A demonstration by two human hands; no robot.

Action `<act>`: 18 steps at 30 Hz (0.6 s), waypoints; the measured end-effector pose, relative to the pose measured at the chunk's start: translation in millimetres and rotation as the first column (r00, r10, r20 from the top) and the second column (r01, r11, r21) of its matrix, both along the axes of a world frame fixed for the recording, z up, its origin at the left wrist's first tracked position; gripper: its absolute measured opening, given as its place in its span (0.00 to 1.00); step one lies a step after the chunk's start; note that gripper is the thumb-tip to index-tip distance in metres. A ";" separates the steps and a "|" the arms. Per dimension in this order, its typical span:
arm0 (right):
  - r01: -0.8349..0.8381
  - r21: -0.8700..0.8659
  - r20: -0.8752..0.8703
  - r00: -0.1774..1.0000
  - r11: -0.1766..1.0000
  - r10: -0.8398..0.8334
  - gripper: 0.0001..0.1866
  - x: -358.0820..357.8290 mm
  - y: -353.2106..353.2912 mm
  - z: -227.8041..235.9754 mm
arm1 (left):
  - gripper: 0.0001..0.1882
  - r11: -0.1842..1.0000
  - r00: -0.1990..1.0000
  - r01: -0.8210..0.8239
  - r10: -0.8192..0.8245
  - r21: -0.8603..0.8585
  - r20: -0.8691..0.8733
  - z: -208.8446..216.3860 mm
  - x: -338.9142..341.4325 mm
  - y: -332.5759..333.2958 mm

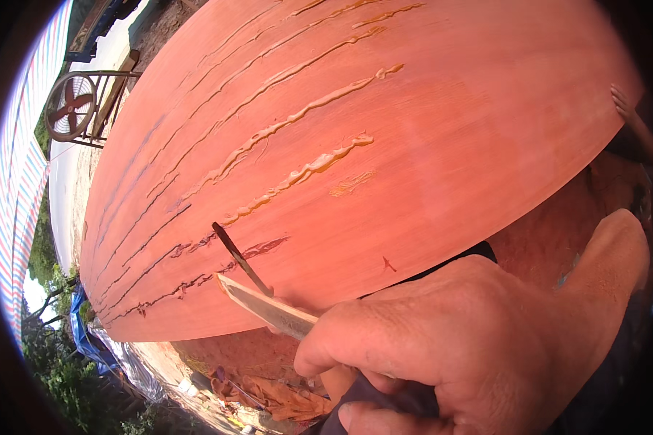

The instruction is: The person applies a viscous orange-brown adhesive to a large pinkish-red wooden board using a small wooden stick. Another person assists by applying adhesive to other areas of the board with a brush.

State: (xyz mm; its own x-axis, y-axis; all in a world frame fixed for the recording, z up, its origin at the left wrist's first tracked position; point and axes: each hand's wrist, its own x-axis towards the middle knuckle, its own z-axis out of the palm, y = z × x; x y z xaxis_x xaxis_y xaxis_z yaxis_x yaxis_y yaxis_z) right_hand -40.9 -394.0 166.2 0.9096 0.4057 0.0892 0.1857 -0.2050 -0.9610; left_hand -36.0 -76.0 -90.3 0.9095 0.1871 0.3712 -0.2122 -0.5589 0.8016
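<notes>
My right hand (pixel 450 337) is closed round a flat, pale wooden scraper (pixel 268 308), its tip just above the curved reddish-orange panel (pixel 442 145). Beside that tip, a narrow dark stick (pixel 239 257) slants up to a dark seam. At its lower end a little skin shows, seemingly the fingertips of my left hand (pixel 286 301), mostly hidden behind my right. Thick tan paste (pixel 308 170) lies in raised, uneven lines along several seams. Toward the left end the seams look dark and thin. A smeared patch of paste (pixel 352 183) sits below the lowest thick line.
At the far right, another person's hand (pixel 622 103) rests on the panel's edge. A round metal fan (pixel 71 106) stands beyond the left end, near a striped tarp (pixel 22 188). Blue sheeting (pixel 87 337) and greenery (pixel 65 384) are at lower left. Reddish ground shows below the panel.
</notes>
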 end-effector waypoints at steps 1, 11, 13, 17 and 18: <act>-0.005 -0.012 -0.010 1.000 1.000 0.005 0.16 2.0 -1.2 -1.1 | 0.17 1.000 1.000 0.003 -0.003 0.005 -0.011 0.9 0.7 0.7; 0.082 0.075 -0.117 0.990 0.994 -0.073 0.15 1.4 -1.2 -13.7 | 0.17 0.996 0.997 -0.073 0.075 0.043 -0.029 -1.4 3.7 -7.7; 0.107 0.194 -0.220 0.973 0.975 -0.063 0.15 -0.3 3.5 -33.2 | 0.17 0.994 0.995 -0.098 0.099 0.042 -0.032 0.9 2.0 -10.5; 0.380 0.660 -0.432 0.898 0.648 -0.086 0.22 -18.2 -3.0 -95.9 | 0.17 0.993 0.993 -0.114 0.114 -0.013 -0.021 6.0 -5.3 -8.0; 0.478 0.583 -0.586 0.807 0.657 -0.068 0.24 -29.6 -17.4 -108.0 | 0.17 0.984 0.985 -0.161 0.165 0.070 -0.043 7.0 -7.4 -5.9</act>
State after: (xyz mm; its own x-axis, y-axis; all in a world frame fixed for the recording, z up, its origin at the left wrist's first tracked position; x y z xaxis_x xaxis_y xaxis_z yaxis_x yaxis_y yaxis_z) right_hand -70.4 -411.5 58.2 0.9594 0.1377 -0.2463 -0.2799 0.5745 -0.7692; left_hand -43.4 -81.9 -83.2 0.8861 0.3111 0.3434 -0.0754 -0.6345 0.7692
